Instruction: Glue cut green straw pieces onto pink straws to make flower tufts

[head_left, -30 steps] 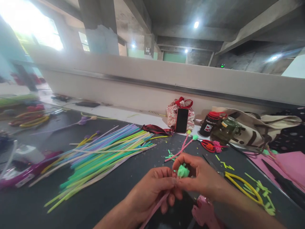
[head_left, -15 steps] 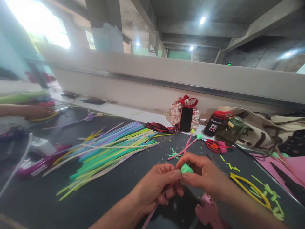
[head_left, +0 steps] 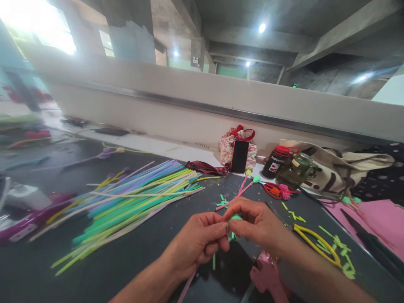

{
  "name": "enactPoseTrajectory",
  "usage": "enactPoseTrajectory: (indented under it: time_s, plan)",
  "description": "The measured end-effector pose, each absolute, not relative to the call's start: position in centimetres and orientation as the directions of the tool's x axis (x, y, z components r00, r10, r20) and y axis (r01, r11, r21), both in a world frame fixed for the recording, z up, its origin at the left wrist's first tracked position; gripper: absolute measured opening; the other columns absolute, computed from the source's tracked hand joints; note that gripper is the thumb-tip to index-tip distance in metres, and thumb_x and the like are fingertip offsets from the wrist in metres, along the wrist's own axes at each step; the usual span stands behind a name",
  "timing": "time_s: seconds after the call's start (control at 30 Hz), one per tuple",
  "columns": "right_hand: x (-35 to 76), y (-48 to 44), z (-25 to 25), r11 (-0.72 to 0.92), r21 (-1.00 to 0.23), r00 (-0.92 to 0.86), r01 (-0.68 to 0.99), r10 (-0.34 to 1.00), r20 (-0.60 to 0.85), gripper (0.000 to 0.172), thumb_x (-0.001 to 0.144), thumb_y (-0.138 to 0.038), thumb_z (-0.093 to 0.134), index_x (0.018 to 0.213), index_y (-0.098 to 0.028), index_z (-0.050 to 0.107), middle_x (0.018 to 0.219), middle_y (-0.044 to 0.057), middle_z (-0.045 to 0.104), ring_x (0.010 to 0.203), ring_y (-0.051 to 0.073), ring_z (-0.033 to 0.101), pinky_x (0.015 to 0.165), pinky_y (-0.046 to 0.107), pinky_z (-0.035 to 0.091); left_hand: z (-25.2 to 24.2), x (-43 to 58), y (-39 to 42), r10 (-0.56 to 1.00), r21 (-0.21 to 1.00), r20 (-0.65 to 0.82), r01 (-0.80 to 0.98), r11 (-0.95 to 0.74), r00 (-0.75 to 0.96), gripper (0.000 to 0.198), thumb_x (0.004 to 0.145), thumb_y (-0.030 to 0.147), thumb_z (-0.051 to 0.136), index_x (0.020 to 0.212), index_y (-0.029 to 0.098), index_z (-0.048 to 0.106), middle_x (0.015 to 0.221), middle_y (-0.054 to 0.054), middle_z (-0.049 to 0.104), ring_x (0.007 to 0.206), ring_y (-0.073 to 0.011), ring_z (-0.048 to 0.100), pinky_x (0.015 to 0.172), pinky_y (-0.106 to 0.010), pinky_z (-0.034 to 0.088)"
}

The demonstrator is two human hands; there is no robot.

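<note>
My left hand [head_left: 198,242] is closed, thumb and finger pinched at the base of a small green bloom; a pink stem [head_left: 187,287] runs down below it. My right hand [head_left: 249,221] curls around the green bloom [head_left: 236,217], its fingertips meeting those of my left hand, and partly hides it. Beyond the hands lie two pink stems with a green tip [head_left: 256,179] and a yellow tip [head_left: 248,172]. Under my right wrist is a pink tool [head_left: 267,273].
A pile of coloured pipe cleaners [head_left: 132,210] lies left. Yellow-handled pliers [head_left: 317,246], green scraps [head_left: 337,244] and red-handled scissors [head_left: 272,191] are right. Behind stand a phone [head_left: 239,156], a black bottle [head_left: 275,162], a green jug [head_left: 295,170] and a canvas bag [head_left: 328,168].
The view has turned right, shifting the scene left. The green bloom is now more covered by my right fingers. A green piece now shows below my hands. The other person's arm at left is out of view.
</note>
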State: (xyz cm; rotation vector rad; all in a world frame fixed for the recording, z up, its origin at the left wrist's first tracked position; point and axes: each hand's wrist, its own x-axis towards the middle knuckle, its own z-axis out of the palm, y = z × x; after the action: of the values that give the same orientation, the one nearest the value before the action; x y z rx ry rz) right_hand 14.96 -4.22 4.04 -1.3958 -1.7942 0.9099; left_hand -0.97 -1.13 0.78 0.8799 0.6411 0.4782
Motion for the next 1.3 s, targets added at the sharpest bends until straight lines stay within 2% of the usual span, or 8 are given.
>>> enactPoseTrajectory:
  time_s: [0.2,0.33,0.47,0.67,0.83,0.97,1.1,1.3]
  plan:
    - [14.9,-4.4,4.3,0.151,-0.863,-0.197,0.482,0.978,0.061,0.01,0.071,-0.02,0.059,0.08,-0.019,0.063,0.073,-0.002,0.056,0.063,0.011,0.049,0.056,0.021,0.038,0.7,-1.0,-1.2,0.646,0.821,-0.316,-0.14,0.553,0.695,0.022,0.069,0.031,0.062,0.066,0.015,0.048,0.048,0.003,0.055,0.031,0.0008,0.023,0.033,-0.015,0.005]
    - [14.9,-4.7,4.3,0.11,-0.883,-0.221,0.457,0.975,0.008,0.025,0.066,-0.014,0.06,0.089,-0.022,0.059,0.073,-0.003,0.058,0.063,0.012,0.052,0.057,0.022,0.041,0.5,-1.1,-1.0,0.634,0.813,-0.291,-0.164,0.559,0.717,0.022,0.068,0.031,0.064,0.064,0.014,0.05,0.05,0.002,0.056,0.032,0.0008,0.028,0.033,-0.015,0.007]
    - [14.9,-5.0,4.5,0.08,-0.897,-0.24,0.435,0.97,-0.03,0.034,0.067,-0.017,0.063,0.099,-0.023,0.054,0.077,-0.002,0.06,0.069,0.015,0.056,0.06,0.025,0.043,0.4,-1.1,-0.9,0.629,0.802,-0.267,-0.193,0.565,0.73,0.022,0.066,0.031,0.065,0.063,0.013,0.053,0.052,0.001,0.057,0.035,-0.0007,0.038,0.032,-0.013,0.016]
    - [14.7,-5.1,4.9,0.129,-0.869,-0.259,0.478,0.966,0.001,0.026,0.066,-0.015,0.063,0.09,-0.024,0.057,0.075,-0.003,0.058,0.069,0.015,0.055,0.06,0.025,0.043,0.4,-0.9,-1.2,0.629,0.799,-0.245,-0.214,0.562,0.737,0.02,0.066,0.028,0.065,0.062,0.012,0.054,0.049,0.002,0.055,0.034,-0.0018,0.041,0.033,-0.013,0.026]
    - [14.6,-5.1,5.0,0.192,-0.808,-0.249,0.556,0.967,0.058,0.021,0.066,-0.013,0.063,0.084,-0.024,0.06,0.081,-0.002,0.059,0.074,0.016,0.056,0.065,0.026,0.043,0.6,-0.9,-1.3,0.672,0.837,-0.254,-0.189,0.513,0.695,0.017,0.068,0.026,0.064,0.064,0.012,0.054,0.053,0.001,0.057,0.037,-0.0005,0.04,0.032,-0.011,0.019]
    - [14.9,-5.1,4.8,0.185,-0.807,-0.258,0.56,0.965,0.043,0.025,0.068,-0.015,0.063,0.091,-0.024,0.058,0.083,-0.001,0.06,0.074,0.015,0.057,0.064,0.026,0.044,0.7,-1.0,-1.3,0.683,0.853,-0.252,-0.176,0.491,0.686,0.017,0.071,0.027,0.061,0.064,0.013,0.053,0.05,0.003,0.053,0.036,0.0,0.037,0.032,-0.011,0.018]
    - [15.4,-5.3,4.6,0.172,-0.809,-0.254,0.562,0.967,0.029,0.031,0.069,-0.014,0.061,0.098,-0.023,0.056,0.084,-0.001,0.06,0.071,0.015,0.058,0.062,0.025,0.046,0.6,-0.9,-1.2,0.673,0.863,-0.258,-0.149,0.484,0.693,0.019,0.069,0.029,0.063,0.067,0.012,0.054,0.056,0.002,0.057,0.038,-0.0003,0.039,0.032,-0.011,0.021]
    - [15.7,-5.2,4.9,0.236,-0.774,-0.294,0.587,0.953,0.067,0.025,0.07,-0.012,0.058,0.093,-0.02,0.059,0.084,0.001,0.06,0.073,0.015,0.057,0.065,0.026,0.046,0.5,-0.8,-1.2,0.623,0.871,-0.281,-0.079,0.485,0.73,0.019,0.068,0.03,0.064,0.071,0.012,0.059,0.057,0.001,0.059,0.038,-0.0016,0.044,0.034,-0.011,0.029]
